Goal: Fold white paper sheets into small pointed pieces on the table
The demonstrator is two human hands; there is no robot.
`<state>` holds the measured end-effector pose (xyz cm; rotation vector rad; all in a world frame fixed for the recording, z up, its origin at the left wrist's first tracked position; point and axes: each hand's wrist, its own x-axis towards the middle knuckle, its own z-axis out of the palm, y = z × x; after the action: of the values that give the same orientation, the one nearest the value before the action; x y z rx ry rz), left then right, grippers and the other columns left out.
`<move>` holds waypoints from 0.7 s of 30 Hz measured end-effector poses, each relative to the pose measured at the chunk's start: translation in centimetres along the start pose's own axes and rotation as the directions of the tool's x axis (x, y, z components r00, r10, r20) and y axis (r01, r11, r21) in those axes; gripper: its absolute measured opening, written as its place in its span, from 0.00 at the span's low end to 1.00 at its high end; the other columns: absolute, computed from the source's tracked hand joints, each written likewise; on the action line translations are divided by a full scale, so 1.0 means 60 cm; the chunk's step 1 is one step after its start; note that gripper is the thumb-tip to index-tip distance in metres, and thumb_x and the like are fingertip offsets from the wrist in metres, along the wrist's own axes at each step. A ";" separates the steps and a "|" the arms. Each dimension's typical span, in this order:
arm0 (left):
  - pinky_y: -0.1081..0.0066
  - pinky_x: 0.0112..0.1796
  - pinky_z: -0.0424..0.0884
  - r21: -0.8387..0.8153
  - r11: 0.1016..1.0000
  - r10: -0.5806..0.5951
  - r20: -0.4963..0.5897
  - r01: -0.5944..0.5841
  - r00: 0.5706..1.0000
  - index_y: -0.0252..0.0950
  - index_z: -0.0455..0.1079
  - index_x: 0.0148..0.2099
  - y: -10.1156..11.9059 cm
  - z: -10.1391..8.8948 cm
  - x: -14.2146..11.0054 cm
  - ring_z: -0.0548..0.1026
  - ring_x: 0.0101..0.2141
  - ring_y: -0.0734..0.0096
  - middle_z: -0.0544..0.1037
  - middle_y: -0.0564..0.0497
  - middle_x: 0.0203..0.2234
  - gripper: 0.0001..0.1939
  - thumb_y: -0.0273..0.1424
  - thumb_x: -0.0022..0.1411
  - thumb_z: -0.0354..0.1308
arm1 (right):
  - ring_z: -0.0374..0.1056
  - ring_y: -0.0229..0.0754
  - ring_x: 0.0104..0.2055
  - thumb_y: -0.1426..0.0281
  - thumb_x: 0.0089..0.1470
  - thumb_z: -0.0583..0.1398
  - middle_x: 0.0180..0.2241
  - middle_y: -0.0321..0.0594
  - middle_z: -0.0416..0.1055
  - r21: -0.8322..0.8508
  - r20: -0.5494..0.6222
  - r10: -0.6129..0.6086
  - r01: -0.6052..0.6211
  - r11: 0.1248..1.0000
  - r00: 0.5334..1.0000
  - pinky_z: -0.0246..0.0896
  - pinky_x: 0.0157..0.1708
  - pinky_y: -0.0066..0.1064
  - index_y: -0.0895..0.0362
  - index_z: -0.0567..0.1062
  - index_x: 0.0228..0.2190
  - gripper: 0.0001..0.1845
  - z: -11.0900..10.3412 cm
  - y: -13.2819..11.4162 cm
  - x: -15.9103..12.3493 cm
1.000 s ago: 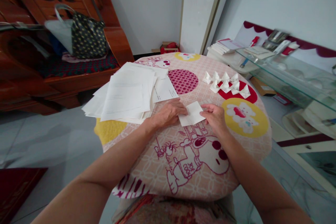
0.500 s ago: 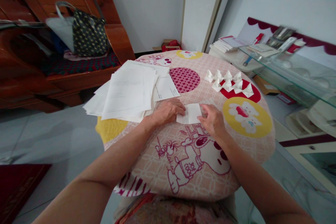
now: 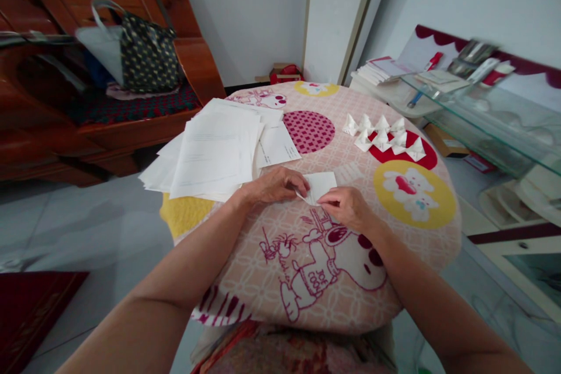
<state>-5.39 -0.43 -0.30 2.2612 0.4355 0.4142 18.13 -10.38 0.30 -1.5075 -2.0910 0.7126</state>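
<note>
A small white piece of paper [image 3: 321, 181] lies on the patterned tablecloth between my hands. My left hand [image 3: 280, 184] is closed on its left side, fingers curled over the edge. With thumb and fingers together, my right hand [image 3: 348, 205] pinches the paper's near right edge. Beyond them, to the right, stand two rows of folded white paper shapes [image 3: 382, 139] with pointed tops. A loose pile of white paper sheets [image 3: 219, 152] lies left of my hands, some with printed lines.
The round table [image 3: 342, 310] has a cloth with cartoon figures. On the right, a glass shelf [image 3: 495, 123] holds metal containers and papers [image 3: 379, 72]. A wooden bench [image 3: 144, 123] at the left carries a dark patterned bag [image 3: 146, 52].
The small paper has turned so its edges lie squarer to me. My right hand has moved from its right side to its near edge. My left hand stays on the left side.
</note>
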 end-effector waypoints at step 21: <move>0.71 0.40 0.71 -0.046 0.997 -0.065 -0.017 0.064 0.998 0.37 0.79 0.41 0.012 0.002 0.005 0.77 0.37 0.71 0.83 0.50 0.37 0.09 0.34 0.66 0.58 | 0.62 0.36 0.11 0.79 0.47 0.61 0.11 0.33 0.67 0.122 0.158 0.463 -0.482 0.868 0.872 0.50 0.15 0.25 0.56 0.71 0.20 0.09 0.014 -0.032 0.027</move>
<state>-4.96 -0.83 0.24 2.1945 0.5023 0.4077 15.74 -9.44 1.04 -1.9495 -1.6981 1.1465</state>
